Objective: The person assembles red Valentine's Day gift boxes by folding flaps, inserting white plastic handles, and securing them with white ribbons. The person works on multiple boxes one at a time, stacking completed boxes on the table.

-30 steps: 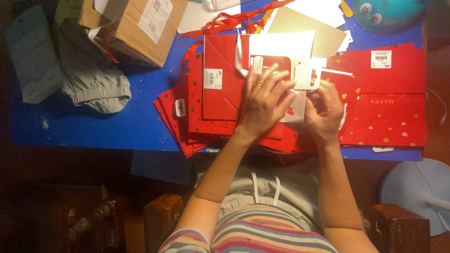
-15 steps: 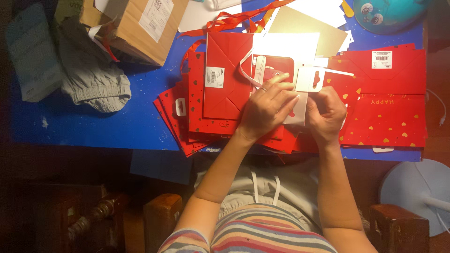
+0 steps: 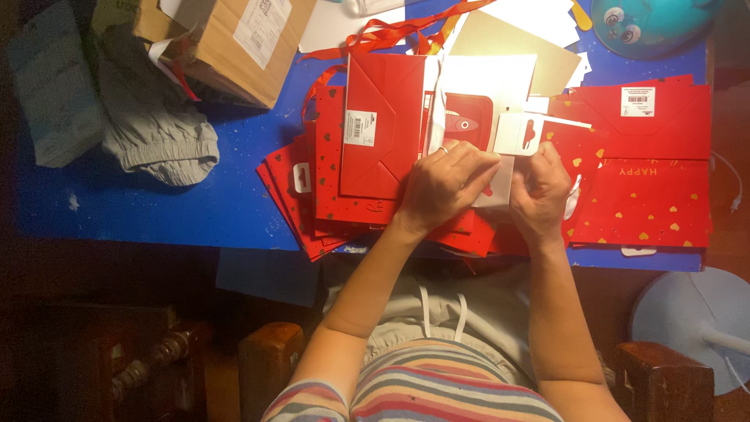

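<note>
While a crumpled grey cloth (image 3: 156, 133) and a brown cardboard box (image 3: 234, 43) sit way left of the flat red paper gift bag (image 3: 383, 125) on the blue table (image 3: 156, 207), the left hand (image 3: 445, 184) is right beside that bag. Its fingers are pinched shut on a small white cardboard package (image 3: 500, 168). Further right of the bag, the right hand (image 3: 541, 187) clamps the package's other edge.
</note>
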